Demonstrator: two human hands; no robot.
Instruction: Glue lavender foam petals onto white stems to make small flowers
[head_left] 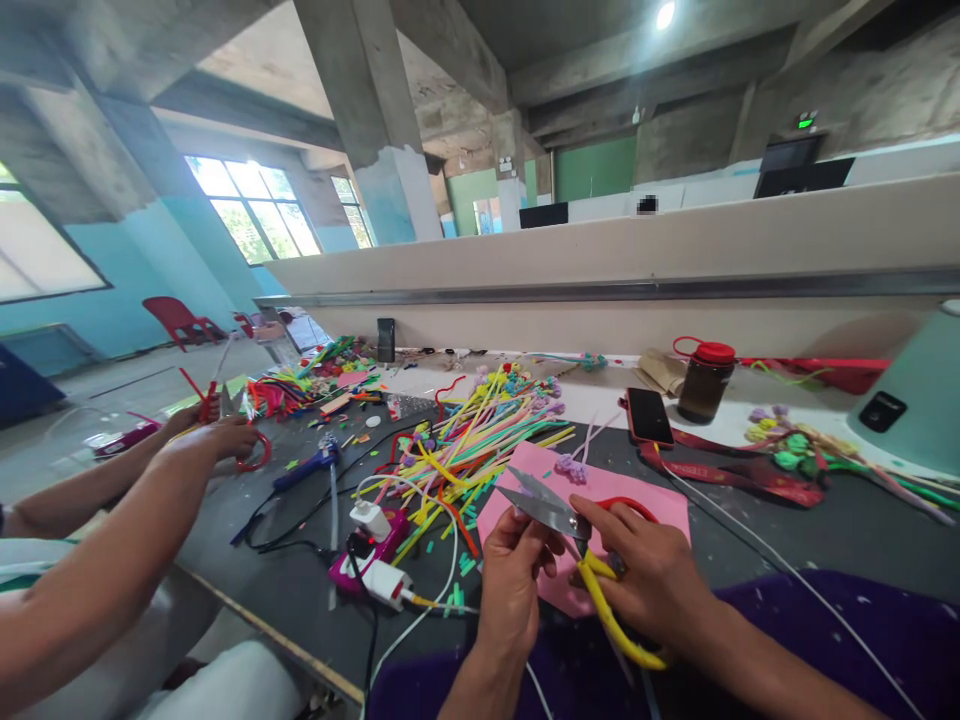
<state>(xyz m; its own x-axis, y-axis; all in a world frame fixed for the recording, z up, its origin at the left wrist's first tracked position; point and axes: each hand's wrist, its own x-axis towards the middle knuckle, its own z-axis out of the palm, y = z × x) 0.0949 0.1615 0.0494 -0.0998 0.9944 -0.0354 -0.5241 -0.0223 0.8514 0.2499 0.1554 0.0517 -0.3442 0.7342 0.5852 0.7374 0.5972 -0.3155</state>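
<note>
My right hand (654,572) grips a pair of scissors (551,512) with one red and one yellow handle loop, the blades parted and pointing left. Close under the blades, my left hand (516,565) is closed in a pinch. What it pinches is mostly hidden behind the fingers and blades. Beneath both hands lies a sheet of pink paper (664,500) with a small purple fuzzy piece (571,470) on it. Just left of the paper spreads a heap of coloured pipe cleaners (480,430).
A co-worker's hands (217,440) work with red-handled scissors at left. A purple power strip (341,572) with plugs and cables sits near my left hand, a blue glue gun (300,470) beyond it. Behind my right hand are a phone (649,415), a red-capped bottle (705,385) and a red lanyard (742,475).
</note>
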